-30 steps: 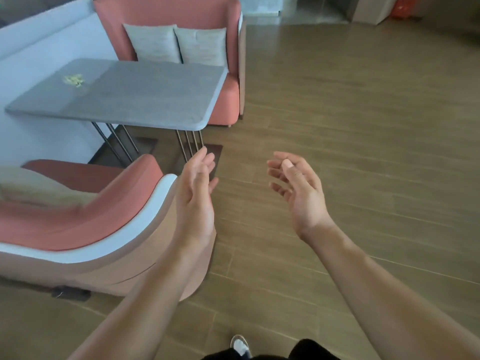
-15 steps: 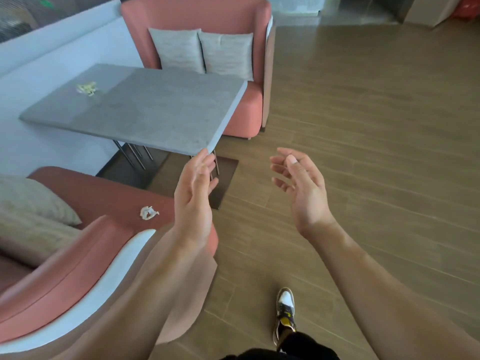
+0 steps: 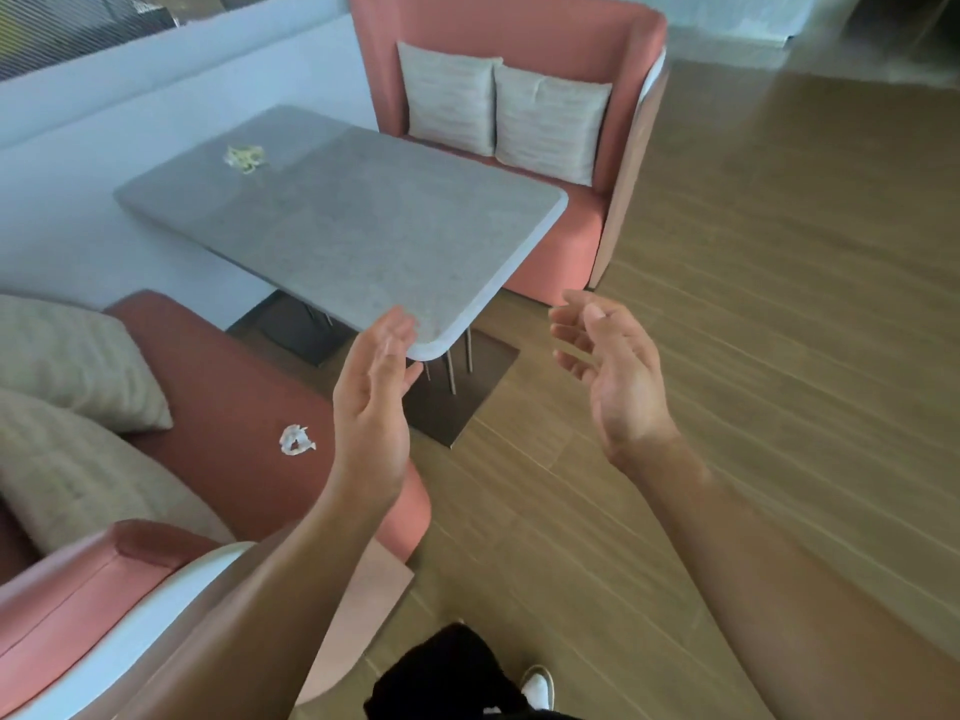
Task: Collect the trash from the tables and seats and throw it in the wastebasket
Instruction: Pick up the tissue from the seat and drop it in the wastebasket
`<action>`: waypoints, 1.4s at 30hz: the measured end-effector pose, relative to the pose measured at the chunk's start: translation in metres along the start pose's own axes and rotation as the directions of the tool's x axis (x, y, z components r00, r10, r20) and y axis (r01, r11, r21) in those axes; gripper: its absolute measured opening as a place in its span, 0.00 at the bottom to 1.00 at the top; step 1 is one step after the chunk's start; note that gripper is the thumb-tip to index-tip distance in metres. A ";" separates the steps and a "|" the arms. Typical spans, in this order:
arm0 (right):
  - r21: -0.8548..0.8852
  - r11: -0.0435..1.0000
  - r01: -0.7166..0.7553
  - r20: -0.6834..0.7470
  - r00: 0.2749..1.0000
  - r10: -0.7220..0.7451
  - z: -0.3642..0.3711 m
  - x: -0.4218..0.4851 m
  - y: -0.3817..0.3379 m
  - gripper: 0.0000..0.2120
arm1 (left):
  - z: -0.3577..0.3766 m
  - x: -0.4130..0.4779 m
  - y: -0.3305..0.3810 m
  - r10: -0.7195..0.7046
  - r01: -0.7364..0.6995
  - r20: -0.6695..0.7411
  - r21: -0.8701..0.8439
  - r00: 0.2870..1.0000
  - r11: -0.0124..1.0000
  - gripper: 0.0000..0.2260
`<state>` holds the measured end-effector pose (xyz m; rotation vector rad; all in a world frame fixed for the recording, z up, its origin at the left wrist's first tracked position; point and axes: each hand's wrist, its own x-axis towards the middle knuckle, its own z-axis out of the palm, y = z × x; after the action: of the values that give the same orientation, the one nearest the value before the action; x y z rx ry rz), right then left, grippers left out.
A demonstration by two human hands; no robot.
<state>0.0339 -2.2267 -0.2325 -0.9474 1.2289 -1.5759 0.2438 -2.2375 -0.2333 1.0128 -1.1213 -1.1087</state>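
Booth now approached, both trash pieces in view, nothing picked up yet.

Compared with a second ago, the table [image 3: 363,236] and near seat [image 3: 249,387] are seen closer; a crumpled white paper scrap [image 3: 296,440], hidden then, is now exposed on the seat just left of the left hand [image 3: 371,407]. A second yellowish wad [image 3: 244,158] is seen on the table, well ahead and left of both hands. Left hand and right hand [image 3: 608,376] are held apart, spread and empty. No wastebasket is seen. Seat scrap is judged the nearest pick.

My left hand [image 3: 371,407] hid the grey stone table's [image 3: 353,226] near corner; the near pink upholstered seat [image 3: 218,387] ran off-frame.
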 end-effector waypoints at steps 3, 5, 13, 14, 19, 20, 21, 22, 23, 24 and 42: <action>-0.003 1.000 -0.013 0.047 0.999 0.013 0.008 0.035 0.005 0.16 | 0.001 0.029 -0.008 0.018 -0.017 -0.058 0.007 0.998 1.000 0.15; -0.017 1.000 -0.018 0.076 0.997 0.019 0.014 0.060 0.010 0.17 | 0.000 0.049 -0.016 0.031 -0.030 -0.089 0.012 0.996 0.999 0.15; -0.049 0.999 -0.021 0.191 0.981 0.029 0.071 0.171 0.033 0.20 | -0.019 0.147 -0.045 0.064 -0.059 -0.183 0.030 0.981 0.998 0.14; -0.056 0.998 -0.023 0.208 0.978 0.034 0.082 0.185 0.035 0.20 | -0.025 0.159 -0.046 0.065 -0.060 -0.193 0.032 0.979 0.998 0.15; -0.074 0.997 -0.034 0.309 0.949 0.056 0.146 0.236 0.044 0.20 | -0.061 0.213 -0.046 0.114 -0.097 -0.293 0.070 0.949 0.993 0.20; -0.079 0.996 -0.040 0.333 0.941 0.064 0.159 0.243 0.047 0.19 | -0.069 0.220 -0.046 0.120 -0.099 -0.313 0.082 0.942 0.992 0.19; -0.087 0.995 -0.050 0.364 0.928 0.078 0.173 0.250 0.052 0.19 | -0.078 0.227 -0.047 0.118 -0.093 -0.339 0.091 0.933 0.992 0.19; -0.099 0.993 -0.062 0.393 0.914 0.096 0.185 0.255 0.057 0.17 | -0.087 0.231 -0.048 0.113 -0.084 -0.368 0.094 0.923 0.992 0.18; -0.108 0.991 -0.074 0.421 0.900 0.113 0.196 0.259 0.063 0.16 | -0.095 0.233 -0.050 0.107 -0.076 -0.401 0.093 0.910 0.993 0.18; -0.114 0.990 -0.086 0.446 0.886 0.129 0.206 0.263 0.070 0.14 | -0.104 0.234 -0.053 0.101 -0.068 -0.439 0.090 0.893 0.994 0.17; -0.206 0.957 -0.205 0.788 0.545 0.286 0.372 0.351 0.148 0.12 | -0.176 0.280 -0.079 0.117 0.046 -0.812 0.175 0.572 0.984 0.20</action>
<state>0.3023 -2.6838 -0.2832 -1.2891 0.7003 -0.6694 0.4286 -2.5164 -0.2938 1.4325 -0.4487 -0.3647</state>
